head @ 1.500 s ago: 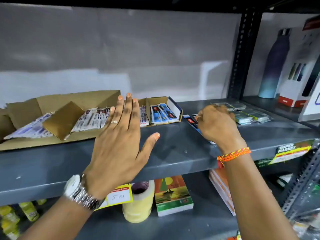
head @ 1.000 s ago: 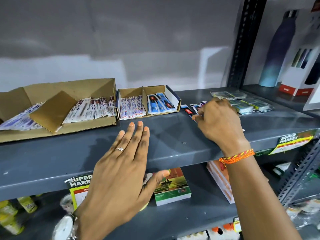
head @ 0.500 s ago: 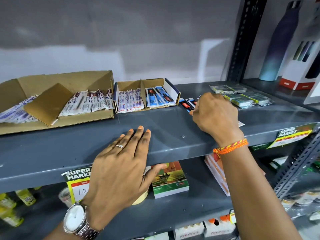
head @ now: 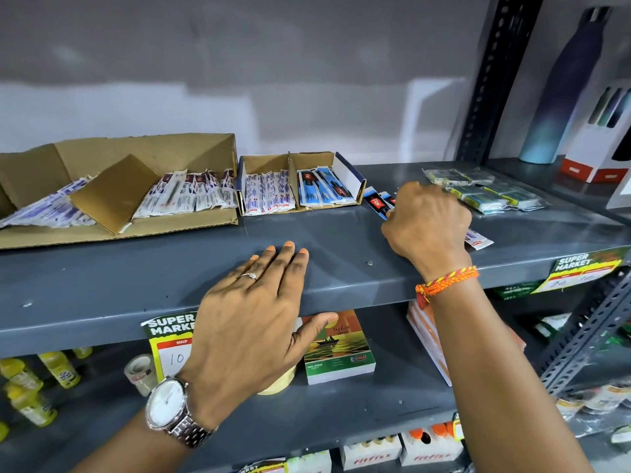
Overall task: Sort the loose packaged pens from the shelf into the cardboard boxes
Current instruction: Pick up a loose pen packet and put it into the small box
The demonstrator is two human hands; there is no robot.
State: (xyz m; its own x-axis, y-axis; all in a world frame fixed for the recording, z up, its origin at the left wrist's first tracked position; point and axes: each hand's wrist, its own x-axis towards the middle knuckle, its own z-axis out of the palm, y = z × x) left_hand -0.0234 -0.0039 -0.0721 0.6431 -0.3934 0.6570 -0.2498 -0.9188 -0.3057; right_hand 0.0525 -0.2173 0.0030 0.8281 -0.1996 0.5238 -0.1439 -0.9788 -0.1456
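My right hand (head: pixel 428 221) is curled over several loose packaged pens (head: pixel 378 202) lying on the grey shelf (head: pixel 205 268), gripping them; blue-and-black ends stick out at its left and a white end (head: pixel 478 241) at its right. My left hand (head: pixel 252 319) rests flat on the shelf's front edge, fingers apart, holding nothing. A small divided cardboard box (head: pixel 300 180) just left of my right hand holds white packs on one side and blue packs on the other. A large cardboard box (head: pixel 116 186) further left holds more white packaged pens.
Clear-wrapped green packs (head: pixel 485 191) lie on the shelf behind my right hand. A dark upright post (head: pixel 491 76) and a bottle (head: pixel 563 90) stand at the right. Below the shelf are a notepad (head: pixel 336 349), tape rolls and yellow bottles (head: pixel 30 380).
My left hand drew back from the boxes and settled on the shelf's front edge. My right hand stayed closed over the loose pens. The view tilted down.
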